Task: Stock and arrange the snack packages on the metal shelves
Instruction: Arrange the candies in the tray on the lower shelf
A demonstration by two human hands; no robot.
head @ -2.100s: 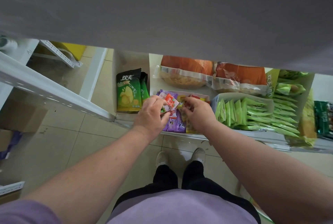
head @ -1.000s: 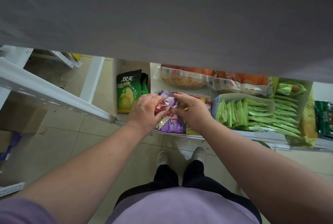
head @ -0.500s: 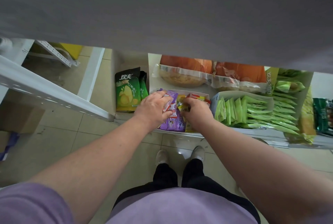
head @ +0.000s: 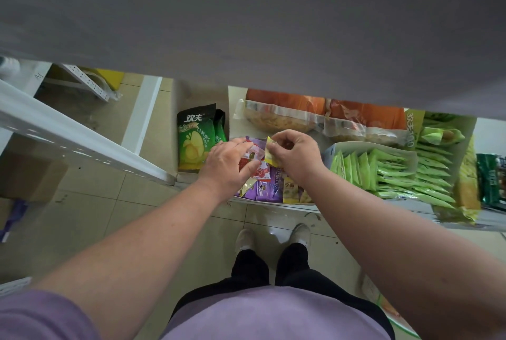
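Mid-restock: right hand (head: 297,157) pinching yellow sachet (head: 269,154), left hand (head: 228,165) gripping red packets (head: 256,168) over half-sorted tray (head: 269,191); green pouches (head: 388,172) at 3 o'clock already lined.

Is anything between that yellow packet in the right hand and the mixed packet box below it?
Nothing visible blocks it. The right hand pinches the yellow packet directly above the mixed packet box; the left hand sits beside it, holding red packets, not underneath.
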